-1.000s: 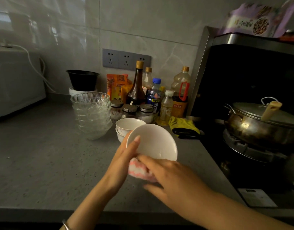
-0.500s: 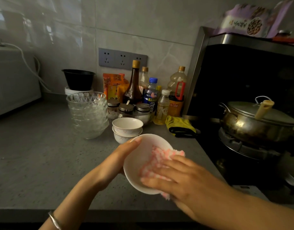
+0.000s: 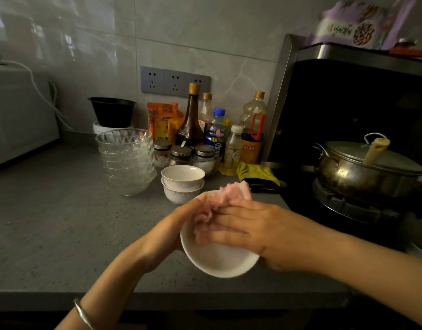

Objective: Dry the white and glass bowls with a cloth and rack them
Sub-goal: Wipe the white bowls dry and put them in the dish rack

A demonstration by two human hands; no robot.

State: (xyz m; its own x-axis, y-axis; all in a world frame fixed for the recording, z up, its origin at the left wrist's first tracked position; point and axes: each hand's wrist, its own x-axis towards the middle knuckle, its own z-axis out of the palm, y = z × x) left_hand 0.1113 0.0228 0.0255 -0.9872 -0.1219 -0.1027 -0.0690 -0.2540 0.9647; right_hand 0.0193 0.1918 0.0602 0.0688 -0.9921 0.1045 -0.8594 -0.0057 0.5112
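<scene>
Where right hand point(image 3: 241, 225) covers cloth point(image 3: 231, 190), bowl point(image 3: 219, 260) half-hidden

Left hand point(image 3: 179, 225) grips bowl point(image 3: 219, 260), right hand point(image 3: 250, 225) presses cloth point(image 3: 231, 191) inside.

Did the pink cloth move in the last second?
Yes. The pink cloth went from under the held bowl into it, nearer the stacked white bowls.
</scene>
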